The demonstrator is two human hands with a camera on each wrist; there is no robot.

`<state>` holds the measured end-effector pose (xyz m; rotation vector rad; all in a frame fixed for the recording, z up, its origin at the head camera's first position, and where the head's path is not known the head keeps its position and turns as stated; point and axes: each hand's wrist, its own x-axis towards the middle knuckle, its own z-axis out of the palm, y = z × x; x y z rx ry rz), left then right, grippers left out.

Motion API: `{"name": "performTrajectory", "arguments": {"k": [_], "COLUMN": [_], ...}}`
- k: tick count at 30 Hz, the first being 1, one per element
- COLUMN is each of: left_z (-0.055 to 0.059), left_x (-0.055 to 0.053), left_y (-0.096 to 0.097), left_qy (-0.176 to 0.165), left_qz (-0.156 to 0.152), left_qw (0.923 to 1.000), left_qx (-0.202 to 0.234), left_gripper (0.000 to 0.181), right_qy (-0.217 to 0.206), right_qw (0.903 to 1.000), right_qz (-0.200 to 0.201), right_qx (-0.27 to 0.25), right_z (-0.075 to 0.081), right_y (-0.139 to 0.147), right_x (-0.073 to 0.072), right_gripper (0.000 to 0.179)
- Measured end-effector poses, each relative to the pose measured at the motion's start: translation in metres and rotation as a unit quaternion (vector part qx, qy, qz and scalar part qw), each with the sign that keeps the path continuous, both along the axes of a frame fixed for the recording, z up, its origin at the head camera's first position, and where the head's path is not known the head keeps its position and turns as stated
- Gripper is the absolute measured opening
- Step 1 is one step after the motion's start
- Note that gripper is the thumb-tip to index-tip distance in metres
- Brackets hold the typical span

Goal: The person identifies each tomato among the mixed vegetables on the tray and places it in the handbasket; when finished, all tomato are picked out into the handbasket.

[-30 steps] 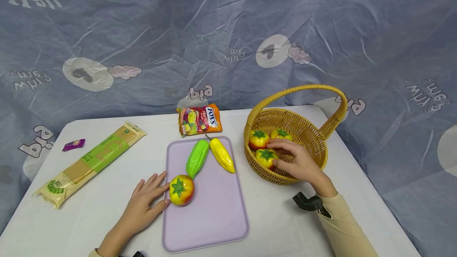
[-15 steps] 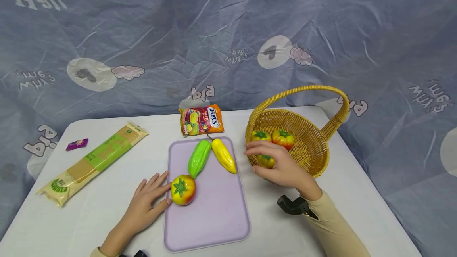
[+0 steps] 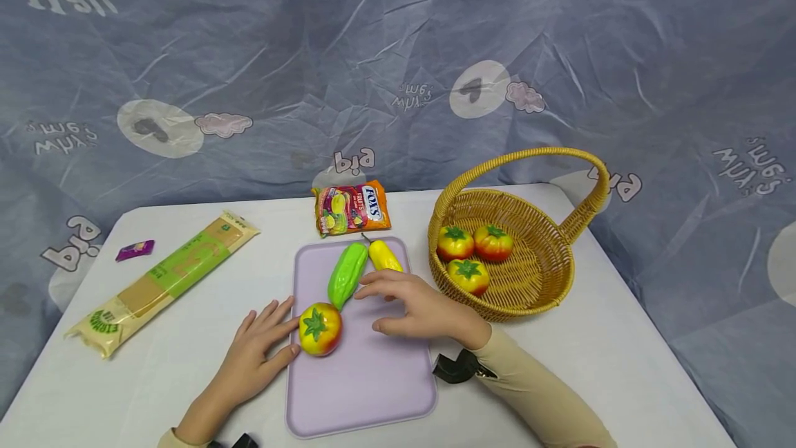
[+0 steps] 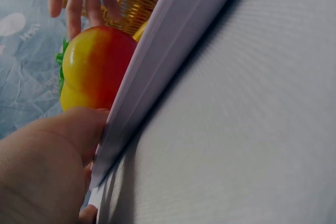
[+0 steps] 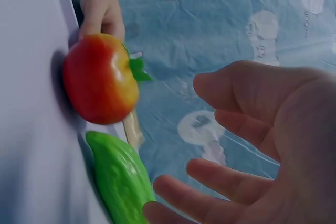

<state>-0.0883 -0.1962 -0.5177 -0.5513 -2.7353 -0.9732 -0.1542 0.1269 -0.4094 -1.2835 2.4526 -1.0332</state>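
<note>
On the lilac tray lies a toy tomato, yellow and red with a green leaf top. My left hand rests at the tray's left edge, thumb and forefinger right at the tomato's side, fingers spread. My right hand hovers over the tray with nothing in it, fingers loosely bent, as the right wrist view also shows. A green bitter-melon-shaped toy vegetable lies beyond the tomato. Next to it is a yellow toy pepper, its lower part hidden by my right hand.
A wicker basket with a tall handle stands right of the tray, holding three toy tomatoes. Behind the tray lies a candy bag. A long noodle packet and a small purple wrapper lie at the left.
My right hand has moved left from the basket to above the tray, with nothing in it. The basket's tomatoes are uncovered, one turned slightly. My left hand has stayed beside the tray tomato.
</note>
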Motion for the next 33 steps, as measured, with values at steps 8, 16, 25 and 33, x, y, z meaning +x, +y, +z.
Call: {"name": "performTrajectory", "arguments": {"k": [8,16,25,33], "left_z": [0.001,0.001,0.003,0.003], "left_x": [-0.002,-0.002,-0.001,0.000], "left_y": [-0.001,-0.001,-0.001,0.000], "left_qy": [-0.004,-0.002,0.004,-0.005], "left_qz": [-0.001,0.000,-0.003,-0.004], "left_qw": [1.0000,1.0000,1.0000,1.0000], "left_qx": [-0.004,-0.004,-0.005,-0.005], "left_gripper": [0.043,0.043,0.043,0.043], "right_qy": [-0.028,-0.021,-0.019,0.005], "right_qw": [0.9986,0.9951,0.9966,0.9957], "right_qz": [0.040,0.045,0.010,0.012], "right_qx": [0.020,0.085,0.080,0.092], "right_z": [-0.014,-0.021,-0.025,-0.034], "right_y": [-0.028,-0.048,-0.057,-0.065], "right_x": [-0.003,0.003,0.011,0.017], "right_gripper": [0.050,0.058,0.065,0.063]}}
